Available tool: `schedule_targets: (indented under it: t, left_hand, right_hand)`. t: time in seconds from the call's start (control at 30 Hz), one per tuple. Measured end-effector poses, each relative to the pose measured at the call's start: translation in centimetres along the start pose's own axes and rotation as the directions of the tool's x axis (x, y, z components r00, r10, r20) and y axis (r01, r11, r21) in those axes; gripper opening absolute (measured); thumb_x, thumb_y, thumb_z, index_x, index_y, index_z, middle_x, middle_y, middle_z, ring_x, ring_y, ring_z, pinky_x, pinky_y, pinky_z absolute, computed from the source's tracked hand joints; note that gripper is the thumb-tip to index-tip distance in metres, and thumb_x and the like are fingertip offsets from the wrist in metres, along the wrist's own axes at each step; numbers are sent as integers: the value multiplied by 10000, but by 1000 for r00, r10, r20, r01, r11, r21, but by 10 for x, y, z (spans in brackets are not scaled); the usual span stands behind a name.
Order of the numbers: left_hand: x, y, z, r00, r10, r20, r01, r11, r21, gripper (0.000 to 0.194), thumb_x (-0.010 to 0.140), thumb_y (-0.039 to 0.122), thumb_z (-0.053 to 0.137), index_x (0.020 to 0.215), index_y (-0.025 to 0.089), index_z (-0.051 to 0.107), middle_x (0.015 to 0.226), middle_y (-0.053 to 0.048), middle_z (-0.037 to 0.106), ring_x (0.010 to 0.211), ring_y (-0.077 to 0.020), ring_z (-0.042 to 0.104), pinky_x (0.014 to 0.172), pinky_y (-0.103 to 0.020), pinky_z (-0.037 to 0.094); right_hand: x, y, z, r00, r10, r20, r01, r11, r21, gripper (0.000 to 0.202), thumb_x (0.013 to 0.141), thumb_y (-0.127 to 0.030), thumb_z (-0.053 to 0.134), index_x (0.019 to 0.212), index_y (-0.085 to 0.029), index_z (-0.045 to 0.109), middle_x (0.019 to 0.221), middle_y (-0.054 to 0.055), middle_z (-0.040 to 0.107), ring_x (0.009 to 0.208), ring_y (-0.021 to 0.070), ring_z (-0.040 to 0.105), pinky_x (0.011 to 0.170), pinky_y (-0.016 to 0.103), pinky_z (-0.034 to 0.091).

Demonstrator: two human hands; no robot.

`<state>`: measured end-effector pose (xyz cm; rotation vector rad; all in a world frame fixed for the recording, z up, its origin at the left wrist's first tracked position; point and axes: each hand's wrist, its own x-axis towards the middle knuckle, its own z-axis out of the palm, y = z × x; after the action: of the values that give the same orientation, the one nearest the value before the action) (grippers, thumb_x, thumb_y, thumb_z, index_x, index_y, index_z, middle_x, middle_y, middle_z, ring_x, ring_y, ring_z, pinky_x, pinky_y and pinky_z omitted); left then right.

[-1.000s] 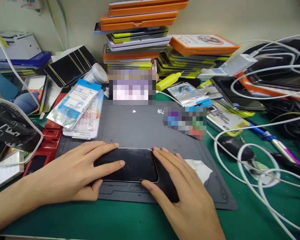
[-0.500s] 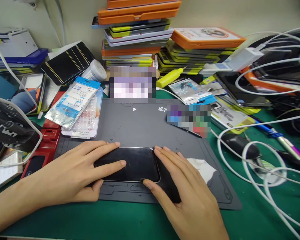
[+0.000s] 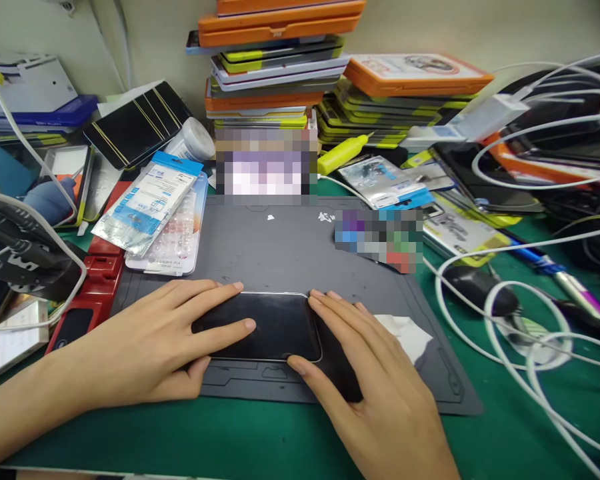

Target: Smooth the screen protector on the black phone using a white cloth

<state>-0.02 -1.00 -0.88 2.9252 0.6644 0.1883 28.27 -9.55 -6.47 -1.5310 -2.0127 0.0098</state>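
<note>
A dark-screened smartphone (image 3: 273, 330) lies lengthwise across a grey work mat (image 3: 280, 250), between my two hands. My left hand (image 3: 165, 343) spans its left end: one finger is at the far edge, another is stretched over the black screen, and the thumb is by the near edge. At the right end, my right hand (image 3: 375, 373) grips the phone between the thumb at the near corner and fingertips at the far corner. The phone's left end is partly hidden beneath my left hand. A torn white paper piece (image 3: 405, 337) sits just beyond my right hand.
Blue-topped packets (image 3: 147, 197) and a red tool (image 3: 87, 287) lie left. A propped, blurred screen (image 3: 265, 173) stands behind the mat, before stacked orange and yellow cases (image 3: 280, 60). Coiled white cables (image 3: 490, 313), a black mouse (image 3: 480, 290) and a yellow tool (image 3: 343, 155) are rightward.
</note>
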Motion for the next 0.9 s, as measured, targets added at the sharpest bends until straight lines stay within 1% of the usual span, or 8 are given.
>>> schedule_targets:
  t: [0.13,0.37,0.53,0.63,0.9]
  left_hand:
    - [-2,1,-1,1000,3,4,-3,1000,-7,585,999,157,525,1576,248,545,1688,-124,471,1471,-345,506,1197,-562,515]
    - [-1,0,-1,1000,0,4,0,1000,-12,582,1005,163,528,1580,246,547,1688,-131,471,1466,-355,512,1192,-570,516]
    - [0,1,-2,1000,1,2,-1,1000,-19,586,996,162,545,1576,242,553,1675,-135,489,1455,-356,527,1190,-565,520]
    - [1,1,-1,1000,1,1,-1,1000,-12,581,999,167,552,1575,237,554,1668,-142,495,1453,-361,526,1193,-574,516]
    - [0,1,-1,1000,-6,17,6,1000,-27,596,997,167,559,1587,251,537,1682,-133,478,1472,-360,512,1206,-574,504]
  right_hand:
    - [0,0,0,1000,4,9,-4,1000,10,510,1112,-439,570,1513,-125,572,1511,102,650,1493,211,527,1336,331,294]
    - [-1,-1,2,1000,12,-13,-12,999,29,506,1106,-432,583,1513,-131,572,1513,102,653,1502,217,525,1338,340,302]
    - [-3,-1,2,999,34,-6,-33,999,21,507,1098,-436,593,1523,-161,565,1511,113,661,1481,265,560,1304,424,388]
    - [-3,0,2,1000,31,-4,-31,999,23,508,1095,-430,600,1529,-168,557,1511,117,661,1475,278,566,1293,457,408]
    - [-2,-1,0,1000,21,-6,-20,1000,22,511,1090,-425,615,1524,-160,562,1503,115,667,1479,269,565,1311,436,393]
